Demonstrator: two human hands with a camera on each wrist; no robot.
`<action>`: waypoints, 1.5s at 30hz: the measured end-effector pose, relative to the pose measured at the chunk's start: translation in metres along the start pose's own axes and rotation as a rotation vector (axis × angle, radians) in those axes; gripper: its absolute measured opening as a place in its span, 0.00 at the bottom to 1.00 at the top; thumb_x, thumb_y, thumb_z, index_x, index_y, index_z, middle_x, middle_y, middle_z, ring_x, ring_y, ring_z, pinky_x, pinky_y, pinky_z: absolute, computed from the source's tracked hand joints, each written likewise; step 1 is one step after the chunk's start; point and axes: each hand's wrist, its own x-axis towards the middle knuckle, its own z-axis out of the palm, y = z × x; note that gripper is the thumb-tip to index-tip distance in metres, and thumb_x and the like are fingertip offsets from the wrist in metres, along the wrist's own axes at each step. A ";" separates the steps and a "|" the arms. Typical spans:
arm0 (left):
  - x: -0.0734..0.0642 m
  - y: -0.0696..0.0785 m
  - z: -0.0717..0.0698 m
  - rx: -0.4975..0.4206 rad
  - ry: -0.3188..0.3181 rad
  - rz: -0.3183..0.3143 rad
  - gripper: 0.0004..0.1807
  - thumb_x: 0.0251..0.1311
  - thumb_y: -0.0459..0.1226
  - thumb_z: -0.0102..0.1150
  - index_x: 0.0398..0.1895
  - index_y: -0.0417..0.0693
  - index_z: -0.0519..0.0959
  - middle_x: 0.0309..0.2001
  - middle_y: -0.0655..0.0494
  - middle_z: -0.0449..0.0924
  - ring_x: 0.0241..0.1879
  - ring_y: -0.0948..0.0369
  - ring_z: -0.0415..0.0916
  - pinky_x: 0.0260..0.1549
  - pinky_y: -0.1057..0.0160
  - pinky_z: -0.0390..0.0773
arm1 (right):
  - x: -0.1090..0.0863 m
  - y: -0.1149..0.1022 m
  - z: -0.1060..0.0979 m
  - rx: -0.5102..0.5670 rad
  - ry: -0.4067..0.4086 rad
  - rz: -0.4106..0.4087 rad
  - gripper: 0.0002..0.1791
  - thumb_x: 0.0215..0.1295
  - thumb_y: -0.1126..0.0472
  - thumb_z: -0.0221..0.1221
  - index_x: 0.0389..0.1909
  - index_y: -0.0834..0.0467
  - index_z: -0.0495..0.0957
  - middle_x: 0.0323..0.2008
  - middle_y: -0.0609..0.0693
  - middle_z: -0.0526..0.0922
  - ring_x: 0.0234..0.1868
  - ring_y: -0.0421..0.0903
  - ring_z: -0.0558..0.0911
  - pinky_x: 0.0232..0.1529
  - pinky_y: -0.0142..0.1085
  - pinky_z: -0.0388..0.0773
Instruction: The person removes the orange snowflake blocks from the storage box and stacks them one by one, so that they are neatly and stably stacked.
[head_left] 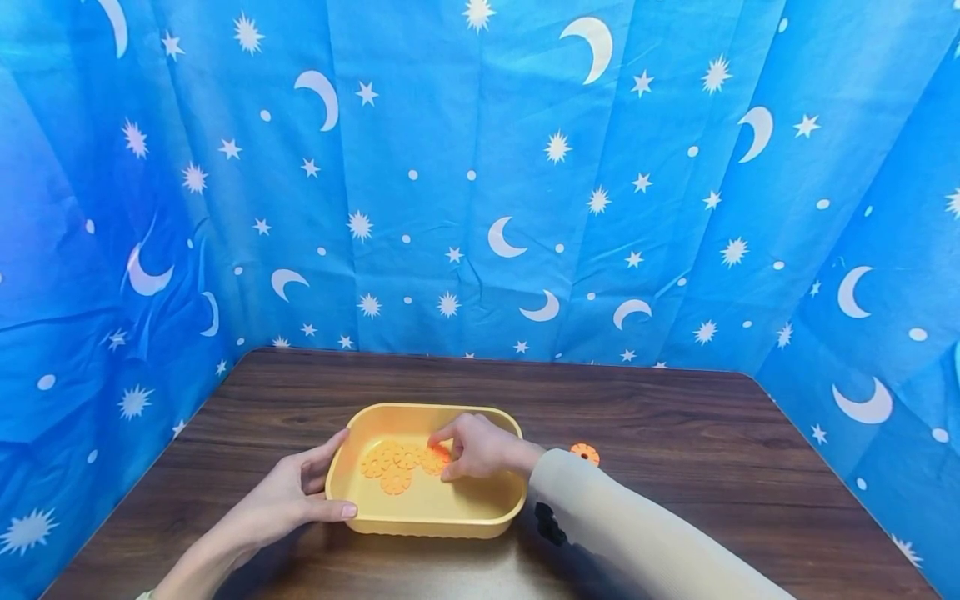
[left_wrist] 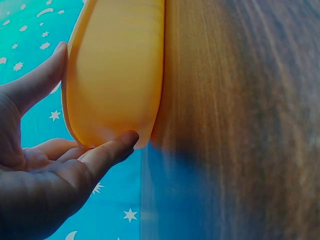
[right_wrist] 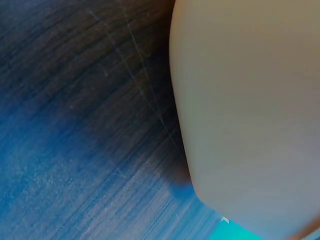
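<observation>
A yellow plastic tub (head_left: 420, 527) stands on the table, with several orange notched discs (head_left: 396, 479) lying on its floor. At the tub's left end my left hand (head_left: 288, 496) grips the wall, thumb at the near corner and fingers at the far side. The left wrist view shows that hand (left_wrist: 45, 170) against the tub's outer wall (left_wrist: 117, 65). Inside the tub, my right hand (head_left: 480, 448) pinches a brighter orange notched disc (head_left: 438, 455) just over the others. In the right wrist view the tub's pale side (right_wrist: 250, 110) fills the right half, and the fingers are hidden.
Another orange notched disc (head_left: 585, 452) lies on the table right of the tub, beside my right sleeve (head_left: 622, 517). The dark wood table (head_left: 675, 417) ends at a blue curtain (head_left: 450, 208) with moons and stars, which also hangs along both sides.
</observation>
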 end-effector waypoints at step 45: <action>-0.002 0.001 -0.001 -0.044 -0.023 0.003 0.59 0.59 0.37 0.79 0.85 0.37 0.49 0.78 0.30 0.58 0.70 0.36 0.70 0.58 0.48 0.81 | -0.004 -0.005 0.002 0.066 0.108 -0.015 0.19 0.51 0.61 0.82 0.43 0.60 0.88 0.26 0.45 0.82 0.30 0.41 0.77 0.35 0.32 0.76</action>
